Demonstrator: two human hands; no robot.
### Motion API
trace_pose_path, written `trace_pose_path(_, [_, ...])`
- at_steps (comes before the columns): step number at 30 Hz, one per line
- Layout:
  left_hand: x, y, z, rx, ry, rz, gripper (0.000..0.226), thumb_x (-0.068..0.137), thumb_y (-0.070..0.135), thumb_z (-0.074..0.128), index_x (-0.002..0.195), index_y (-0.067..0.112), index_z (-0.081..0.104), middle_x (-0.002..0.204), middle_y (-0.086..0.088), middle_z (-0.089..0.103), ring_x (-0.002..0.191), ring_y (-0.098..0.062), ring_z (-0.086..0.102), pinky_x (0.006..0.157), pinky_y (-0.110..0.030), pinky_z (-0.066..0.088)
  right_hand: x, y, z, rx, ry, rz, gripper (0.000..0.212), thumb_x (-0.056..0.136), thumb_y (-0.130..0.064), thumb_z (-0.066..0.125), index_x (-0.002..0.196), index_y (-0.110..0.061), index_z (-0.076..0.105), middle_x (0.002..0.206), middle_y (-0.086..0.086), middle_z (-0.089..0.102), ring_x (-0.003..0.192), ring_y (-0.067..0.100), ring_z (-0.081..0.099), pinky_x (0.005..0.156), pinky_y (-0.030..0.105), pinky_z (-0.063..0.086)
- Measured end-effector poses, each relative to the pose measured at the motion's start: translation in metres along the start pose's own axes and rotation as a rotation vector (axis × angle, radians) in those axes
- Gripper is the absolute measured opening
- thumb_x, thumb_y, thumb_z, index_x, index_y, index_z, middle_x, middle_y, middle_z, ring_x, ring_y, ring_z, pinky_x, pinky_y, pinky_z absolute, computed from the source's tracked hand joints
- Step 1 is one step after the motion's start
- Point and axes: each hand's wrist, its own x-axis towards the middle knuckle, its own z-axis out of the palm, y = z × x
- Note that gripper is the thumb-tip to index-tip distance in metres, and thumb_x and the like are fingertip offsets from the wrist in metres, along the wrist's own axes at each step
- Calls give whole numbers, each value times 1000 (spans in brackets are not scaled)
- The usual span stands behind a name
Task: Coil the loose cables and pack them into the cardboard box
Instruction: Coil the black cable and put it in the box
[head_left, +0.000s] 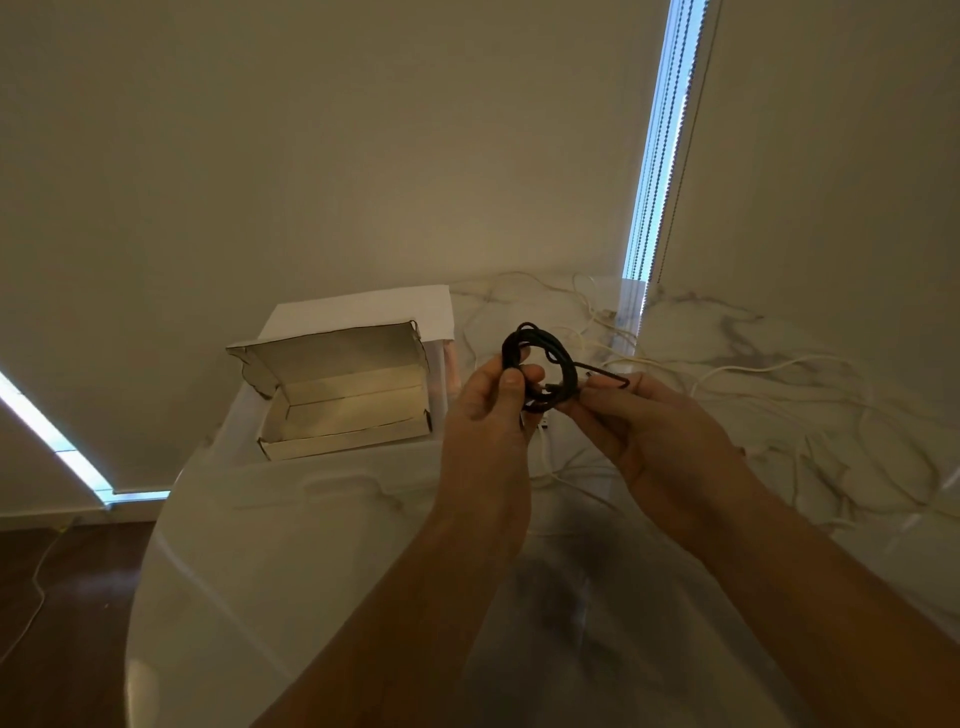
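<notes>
Both hands, left hand (493, 400) and right hand (644, 421), pinch black cable (558, 358).

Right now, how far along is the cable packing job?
Early on. The cardboard box sits open and looks empty, so nothing is packed yet. In hand: the black cable is wound into loops, gripped by the left hand, while the right hand pinches its tail end. Left to do: box that coil, then coil the white cables sprawled loose on the table.
</notes>
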Motion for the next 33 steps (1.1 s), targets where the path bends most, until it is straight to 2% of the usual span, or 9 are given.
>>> trace_pose_path(4, [-1,-1,-1,60,-9,32,29,105,15,46,127,7,63,104,-2,72,107,-16,68,92,-30,56,-2,-1,0,-168,-36,70,29,90,-8,65,118,-2,67,111,11,74,105,22,71,84,30,53])
trace_pose_path(7, [0,-1,-2,132,5,78,29,105,15,44,125,8,64,98,7,73,99,-8,70,90,-29,57,-3,-1,-2,-270,17,90,13,87,-12,70,96,-17,78,101,1,76,95,17,70,79,29,51])
trace_pose_path(9, [0,-1,-2,159,14,103,29,105,15,44,126,9,63,94,7,71,94,-7,70,87,-29,58,-4,-1,-3,-329,23,91,12,85,-13,72,91,-20,80,92,-3,74,87,14,65,73,27,50])
trace_pose_path(12, [-1,0,-1,219,30,147,28,106,15,43,124,11,64,92,5,68,92,-9,69,87,-31,58,-4,-3,-2,-416,-16,73,15,85,-11,72,96,-17,79,89,-2,74,83,15,65,75,27,54])
trace_pose_path(16, [1,2,-4,278,104,212,25,106,16,43,119,16,65,98,-3,67,92,-12,67,89,-35,59,-6,-7,0,-663,-10,-111,16,86,-14,74,102,-16,73,87,-1,76,81,14,71,75,27,59])
trace_pose_path(20, [6,4,-7,296,133,240,27,106,16,43,122,12,64,98,-2,66,93,-13,66,86,-32,59,-8,-9,-2,-902,-10,-318,8,90,-25,70,90,-23,78,79,-2,74,75,13,71,74,27,59])
trace_pose_path(24, [2,4,-5,234,60,205,27,106,14,41,118,13,65,92,-1,66,90,-12,65,87,-32,58,-10,-8,2,-708,-57,-157,13,92,-16,66,97,-12,78,88,4,77,83,18,73,75,22,59])
trace_pose_path(30, [-2,4,-4,286,30,198,26,107,18,41,117,21,65,95,4,68,89,-9,68,87,-36,59,-12,-1,5,-493,-120,14,14,92,-11,66,103,-3,69,94,11,77,85,25,73,79,32,60])
trace_pose_path(33, [0,5,-6,340,63,208,29,107,19,42,123,16,65,96,1,69,92,-15,67,92,-41,58,-13,-2,7,-568,-117,5,22,88,-13,72,106,-7,62,91,7,77,84,24,74,76,30,61])
